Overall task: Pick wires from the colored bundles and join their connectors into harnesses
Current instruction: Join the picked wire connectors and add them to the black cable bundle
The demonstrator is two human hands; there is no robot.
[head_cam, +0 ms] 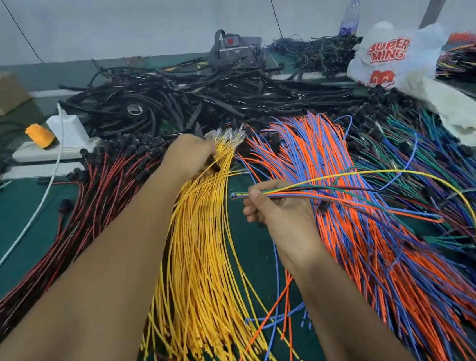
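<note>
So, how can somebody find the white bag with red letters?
Start from the wide black cable heap at the back of the green table and look to its right. The white bag sits there, crumpled; alone among its neighbours it carries red "SUPER MING" lettering.

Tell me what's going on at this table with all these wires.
A person is sorting wires on a green table. The left hand reaches into the top of the yellow bundle, fingers curled among the wires. The right hand grips a small multicolored set of wires. Red-black, orange-blue and green-blue bundles lie alongside.
</note>
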